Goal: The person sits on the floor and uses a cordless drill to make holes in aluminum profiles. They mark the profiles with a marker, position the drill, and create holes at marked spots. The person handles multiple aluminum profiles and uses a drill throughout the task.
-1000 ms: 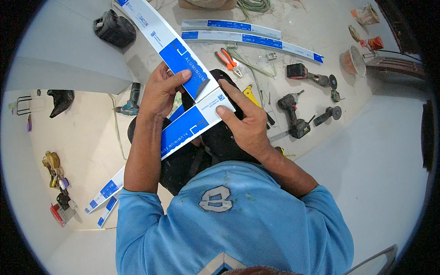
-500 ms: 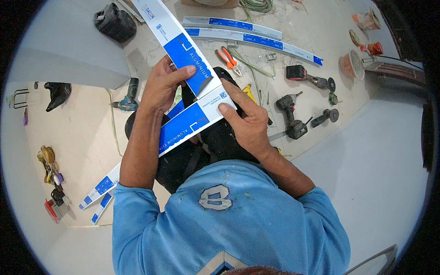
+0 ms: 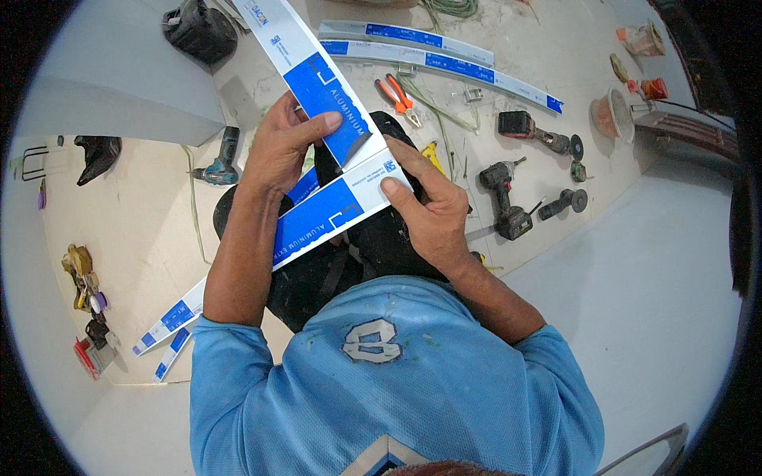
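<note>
My left hand (image 3: 279, 147) is closed around a long metal profile (image 3: 308, 79) wrapped in white and blue film, its thumb pressed on the face. A dark flap of film curls up near this profile's lower end. My right hand (image 3: 435, 214) grips the end of a second metal profile (image 3: 313, 228) in matching film, thumb on top and fingers at the far edge. The two ends meet at an angle above my lap, edges touching. The second profile runs down to the lower left under my left forearm. Another filmed strip (image 3: 305, 186) shows partly behind it.
Two more filmed profiles (image 3: 452, 65) lie ahead on the floor. Orange-handled pliers (image 3: 397, 99), an impact driver (image 3: 502, 190) and a cordless grinder (image 3: 536, 131) are to the right. A teal drill (image 3: 225, 163) lies left, beyond it a black bag (image 3: 200, 33). A bucket (image 3: 611, 115) stands far right.
Both hands keep the same hold, and the profiles stay end to end at the same angle. The whole view has shifted only slightly.
</note>
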Demonstrator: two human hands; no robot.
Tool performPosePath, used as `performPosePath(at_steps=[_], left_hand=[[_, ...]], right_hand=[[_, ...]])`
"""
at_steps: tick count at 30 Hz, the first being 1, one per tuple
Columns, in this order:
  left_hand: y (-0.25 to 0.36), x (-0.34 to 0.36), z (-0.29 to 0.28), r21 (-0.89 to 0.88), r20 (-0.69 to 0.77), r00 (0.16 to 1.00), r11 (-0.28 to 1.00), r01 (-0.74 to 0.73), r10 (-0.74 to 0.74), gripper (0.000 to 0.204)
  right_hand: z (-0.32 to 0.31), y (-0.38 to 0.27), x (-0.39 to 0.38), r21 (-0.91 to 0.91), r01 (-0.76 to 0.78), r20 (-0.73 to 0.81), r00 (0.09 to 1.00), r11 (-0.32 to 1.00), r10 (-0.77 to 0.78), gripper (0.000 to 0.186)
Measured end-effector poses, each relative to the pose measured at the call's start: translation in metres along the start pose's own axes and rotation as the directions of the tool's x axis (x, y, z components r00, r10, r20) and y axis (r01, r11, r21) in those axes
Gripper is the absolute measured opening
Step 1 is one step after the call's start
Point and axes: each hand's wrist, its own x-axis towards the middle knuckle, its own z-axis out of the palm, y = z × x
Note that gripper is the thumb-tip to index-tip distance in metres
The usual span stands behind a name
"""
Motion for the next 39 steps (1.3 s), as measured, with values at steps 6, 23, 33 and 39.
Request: performPosePath(at_steps=[6, 23, 33, 39], left_hand=[[0.005, -0.001, 0.004, 0.007, 0.004, 1.0, 1.0, -0.005, 0.005, 0.074], [0.0, -0.001, -0.004, 0.11, 0.088, 0.996, 0.993, -0.03, 0.021, 0.075], [-0.008, 0.004, -0.009, 0.115, 0.129, 0.991, 0.991, -0.062, 0.047, 0.085], [-0.012, 0.007, -0.011, 0.11, 0.107, 0.994, 0.993, -0.038, 0.026, 0.094]], right_hand=[[0.0, 0.001, -0.001, 0.017, -0.01, -0.014, 1.0, 1.0, 0.01, 0.046], [-0.003, -0.001, -0.001, -0.152, 0.005, -0.011, 1.0, 0.988, -0.007, 0.048], [-0.012, -0.01, 0.047, -0.163, -0.268, -0.008, 0.963, 0.95, 0.27, 0.042], [-0.009, -0.019, 0.049, -0.047, -0.288, 0.058, 0.955, 0.956, 0.29, 0.034]])
